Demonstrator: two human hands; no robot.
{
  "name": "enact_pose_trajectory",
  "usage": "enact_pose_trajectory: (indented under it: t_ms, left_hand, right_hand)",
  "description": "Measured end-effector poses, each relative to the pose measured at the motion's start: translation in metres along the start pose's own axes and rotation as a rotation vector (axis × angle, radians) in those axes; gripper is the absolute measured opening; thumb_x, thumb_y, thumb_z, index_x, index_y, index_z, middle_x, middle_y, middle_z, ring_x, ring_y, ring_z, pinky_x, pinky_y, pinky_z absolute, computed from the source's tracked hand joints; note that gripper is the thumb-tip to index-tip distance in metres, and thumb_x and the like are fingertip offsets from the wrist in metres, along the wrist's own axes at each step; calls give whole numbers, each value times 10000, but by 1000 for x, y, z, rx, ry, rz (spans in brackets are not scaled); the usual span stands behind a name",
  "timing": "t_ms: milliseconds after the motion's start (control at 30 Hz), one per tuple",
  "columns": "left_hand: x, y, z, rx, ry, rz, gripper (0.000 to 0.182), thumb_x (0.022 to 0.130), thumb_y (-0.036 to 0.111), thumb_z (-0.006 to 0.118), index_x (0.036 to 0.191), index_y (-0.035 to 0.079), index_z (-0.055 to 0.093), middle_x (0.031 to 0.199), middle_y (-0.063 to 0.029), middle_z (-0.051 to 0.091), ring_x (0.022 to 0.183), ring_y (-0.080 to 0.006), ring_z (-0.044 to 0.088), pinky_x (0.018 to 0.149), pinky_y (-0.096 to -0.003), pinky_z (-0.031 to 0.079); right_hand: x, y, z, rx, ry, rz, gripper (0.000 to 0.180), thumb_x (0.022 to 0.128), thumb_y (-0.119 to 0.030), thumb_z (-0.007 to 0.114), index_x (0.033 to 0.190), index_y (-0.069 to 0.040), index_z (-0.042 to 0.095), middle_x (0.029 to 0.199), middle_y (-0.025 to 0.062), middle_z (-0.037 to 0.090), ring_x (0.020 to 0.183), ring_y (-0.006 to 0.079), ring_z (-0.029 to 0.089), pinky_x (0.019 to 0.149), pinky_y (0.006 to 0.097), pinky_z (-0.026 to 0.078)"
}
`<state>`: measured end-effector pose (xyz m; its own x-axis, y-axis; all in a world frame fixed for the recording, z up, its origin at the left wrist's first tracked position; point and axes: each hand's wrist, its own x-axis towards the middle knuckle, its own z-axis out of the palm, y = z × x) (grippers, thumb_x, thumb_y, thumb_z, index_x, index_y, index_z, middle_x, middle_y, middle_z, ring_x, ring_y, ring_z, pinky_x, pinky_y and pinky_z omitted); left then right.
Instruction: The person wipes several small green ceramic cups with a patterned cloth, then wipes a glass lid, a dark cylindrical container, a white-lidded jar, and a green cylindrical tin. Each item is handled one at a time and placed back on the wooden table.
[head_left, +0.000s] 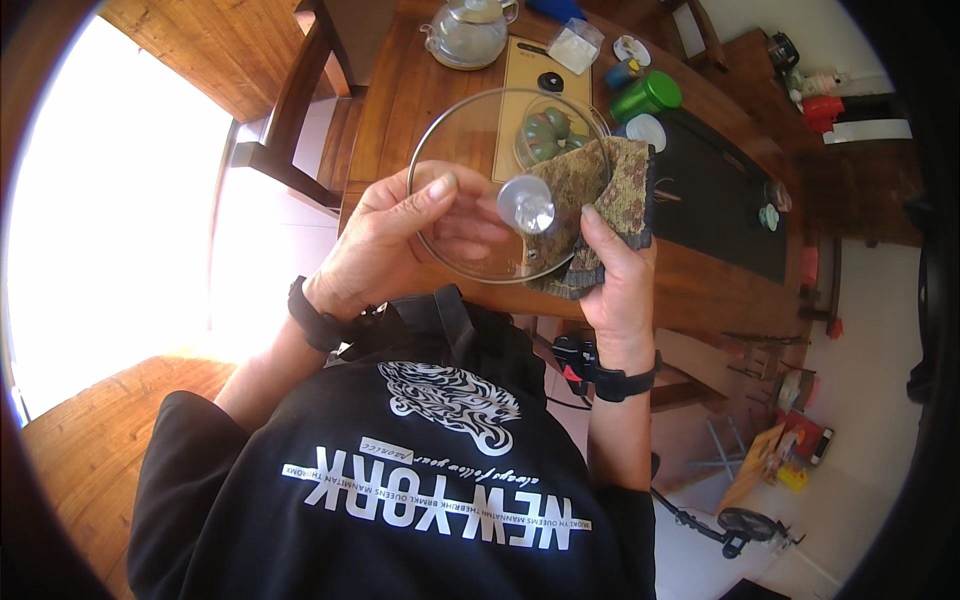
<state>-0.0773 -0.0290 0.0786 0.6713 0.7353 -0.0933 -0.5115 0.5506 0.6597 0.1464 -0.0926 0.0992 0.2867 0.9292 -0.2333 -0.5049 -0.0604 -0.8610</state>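
A round glass lid (465, 135) with a metal rim and a clear knob (526, 204) is held up in front of me, above the near table edge. My left hand (405, 225) grips the lid's left side, its thumb over the rim and its fingers showing through the glass. In my right hand (622, 277) is a folded camouflage-patterned cloth (626, 172) with dark ribbed edges. The cloth lies behind the lid's right part, apparently against the glass. My right thumb presses on the cloth near the rim.
On the wooden table (390, 112) stand a glass teapot (469, 37), a gold hot plate (517, 75), a clear plastic box (576, 46) and a green canister (649, 96). Round green items (553, 120) sit in a glass bowl beyond the lid. A dark tray (735, 202) lies right.
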Motion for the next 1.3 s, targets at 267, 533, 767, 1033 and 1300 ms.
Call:
enact_pose_trajectory:
  t_ms: [267, 533, 767, 1033, 1300]
  left_hand:
    - [-1, 4, -25, 131, 75, -24, 232, 1034, 265, 550, 1043, 37, 592, 921, -135, 712, 767, -209, 708, 680, -299, 587]
    - [-2, -2, -27, -174, -37, -43, 266, 1036, 286, 538, 1113, 31, 549, 816, -131, 699, 713, -211, 693, 654, -288, 572]
    - [-1, -9, -13, -12, 137, 53, 286, 1022, 310, 571, 1125, 44, 568, 813, -78, 686, 668, -147, 645, 649, -255, 524]
    - [6, -4, -2, -12, 338, 154, 232, 1008, 261, 606, 1086, 43, 617, 901, 16, 637, 751, -72, 559, 676, -233, 458]
    - [11, -1, -13, 12, 351, 183, 215, 1006, 255, 611, 1062, 48, 621, 934, 12, 607, 749, -69, 525, 672, -236, 439]
  right_hand:
    - [-4, -9, -6, 24, -173, 1, 463, 935, -55, 610, 1381, 8, 501, 1286, 114, 623, 1133, 229, 633, 996, 397, 510]
    - [4, 1, 4, 510, -404, 85, 422, 1018, -209, 529, 1349, 52, 513, 1284, 163, 630, 1145, 259, 637, 991, 392, 521]
    - [7, 15, 28, 571, -348, 307, 480, 1030, -340, 501, 1381, -12, 512, 1301, 153, 625, 1170, 285, 627, 1003, 454, 514]
    - [2, 28, 19, 662, -376, 440, 515, 1026, -336, 498, 1432, -22, 454, 1392, 152, 560, 1269, 322, 550, 1090, 515, 422]
    - [-6, 29, -16, 640, -240, 309, 450, 1033, -314, 484, 1367, -15, 529, 1328, 152, 614, 1197, 322, 605, 1062, 514, 451]
